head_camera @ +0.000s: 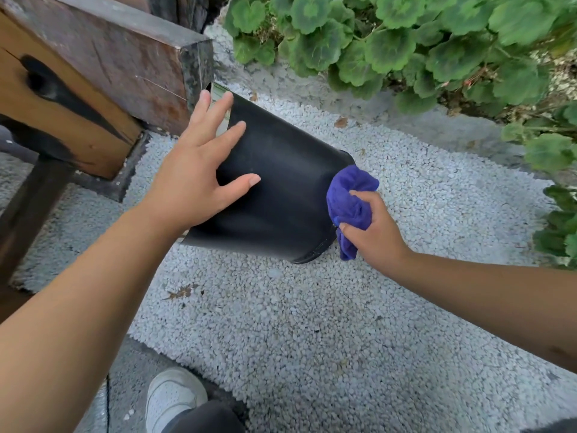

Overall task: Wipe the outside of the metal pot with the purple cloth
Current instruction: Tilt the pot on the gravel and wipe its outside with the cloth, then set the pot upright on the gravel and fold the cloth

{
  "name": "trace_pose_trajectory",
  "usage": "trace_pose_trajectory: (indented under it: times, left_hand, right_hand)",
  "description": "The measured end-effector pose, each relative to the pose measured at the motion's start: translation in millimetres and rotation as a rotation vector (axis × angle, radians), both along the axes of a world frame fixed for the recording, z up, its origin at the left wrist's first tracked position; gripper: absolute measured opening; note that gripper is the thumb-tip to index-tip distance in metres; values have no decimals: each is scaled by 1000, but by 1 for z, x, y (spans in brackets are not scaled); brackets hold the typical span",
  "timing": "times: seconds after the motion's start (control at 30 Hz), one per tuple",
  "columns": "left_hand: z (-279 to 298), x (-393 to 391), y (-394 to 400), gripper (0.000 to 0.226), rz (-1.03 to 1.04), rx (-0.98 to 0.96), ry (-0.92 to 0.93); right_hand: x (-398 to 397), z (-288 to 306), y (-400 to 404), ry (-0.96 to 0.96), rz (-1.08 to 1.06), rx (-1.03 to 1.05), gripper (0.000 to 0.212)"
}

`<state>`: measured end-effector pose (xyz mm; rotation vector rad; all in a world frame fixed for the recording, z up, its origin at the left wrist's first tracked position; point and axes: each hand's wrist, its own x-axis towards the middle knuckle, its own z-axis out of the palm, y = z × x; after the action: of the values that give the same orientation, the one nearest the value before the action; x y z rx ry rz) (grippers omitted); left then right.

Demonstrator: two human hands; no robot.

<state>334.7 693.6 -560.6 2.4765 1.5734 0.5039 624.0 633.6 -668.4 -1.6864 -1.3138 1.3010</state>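
A black metal pot point(281, 195) lies tipped on its side on the white gravel, its mouth toward the wooden bench at the left and its base toward the right. My left hand point(199, 170) rests flat on the pot's upper wall with fingers spread. My right hand point(371, 229) grips a bunched purple cloth point(349, 204) and holds it against the pot's base edge on the right.
A heavy wooden bench point(103, 73) stands at the upper left, right by the pot's mouth. Green leafy plants point(421, 42) line the top and right edge. White gravel point(312, 323) covers the ground. A white shoe point(171, 398) shows at the bottom.
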Motion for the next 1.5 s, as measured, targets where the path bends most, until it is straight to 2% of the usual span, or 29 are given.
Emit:
trace_pose_trajectory:
  times: [0.17, 0.3, 0.37, 0.47, 0.53, 0.57, 0.67, 0.7, 0.77, 0.8, 0.87, 0.9, 0.97, 1.0, 1.03, 1.17, 1.27, 1.33, 1.37, 1.43, 1.47, 1.5]
  left_hand:
    - [-1, 0, 2, 72, 8, -8, -14]
    - [0, 2, 4, 71, -18, -16, -11]
    - [1, 5, 5, 70, -35, -11, -16]
    - [3, 7, 5, 67, -70, 3, -32]
    - [1, 8, 1, 69, 31, 49, -55]
    - [2, 7, -2, 68, 154, 69, -129]
    - [0, 6, -8, 51, 585, 71, -530]
    - [-1, 2, -12, 47, 649, 37, -575]
    - [-6, -2, -25, 41, 558, -42, -489]
    - [-9, -3, -32, 33, 494, -65, -476]
    - [-9, 2, -45, 21, 401, -135, -560]
    - [-9, 6, -47, 25, 380, -150, -570]
    - [-7, 15, -47, 33, 343, -150, -494]
    - [-3, 21, -48, 36, 318, -137, -447]
    - [-1, 27, -48, 38, 283, -118, -408]
    - [3, 58, -62, 43, 82, -187, -368]
    - [-1, 61, -71, 47, 24, -269, -385]
    - [-3, 49, -79, 42, 26, -262, -397]
    - [-6, 40, -81, 40, 95, -236, -395]
    - [-18, 22, -86, 45, 379, -161, -315]
    - [-25, 14, -90, 53, 570, -191, -266]
    - [-29, 6, -91, 63, 764, -313, -296]
  right_hand:
    - [-9, -15, -34, -108, 253, -64, 58]
    - [-33, -31, -53, -161, 441, -170, 40]
    - [-44, -36, -58, -204, 613, -261, 31]
    - [-56, -29, -58, -198, 774, -417, 30]
    - [-60, -9, -50, -117, 832, -439, 38]
    - [-62, 7, -45, -47, 859, -436, 41]
    - [-59, 68, -19, 278, 850, -443, 36]
    - [-58, 89, -9, 371, 825, -443, 30]
    - [-57, 134, 11, 437, 767, -319, 24]
    - [-57, 156, 22, 429, 723, -192, 23]
    - [-56, 190, 42, 279, 600, 117, 21]
    - [-53, 202, 55, 82, 543, 289, 23]
    - [-48, 212, 83, -506, 481, 623, 41]
    - [-47, 215, 96, -741, 465, 674, 50]
    - [-48, 213, 106, -871, 457, 633, 58]
    - [-63, 201, 131, -961, 485, 329, 80]
    - [-57, 199, 143, -1064, 539, 225, 70]
    - [-47, 198, 143, -988, 576, 46, 59]
    - [-43, 197, 142, -910, 597, -71, 56]
    - [-41, 193, 134, -804, 627, -230, 51]
    - [-41, 190, 132, -788, 627, -255, 48]
    - [-42, 188, 132, -784, 621, -263, 45]
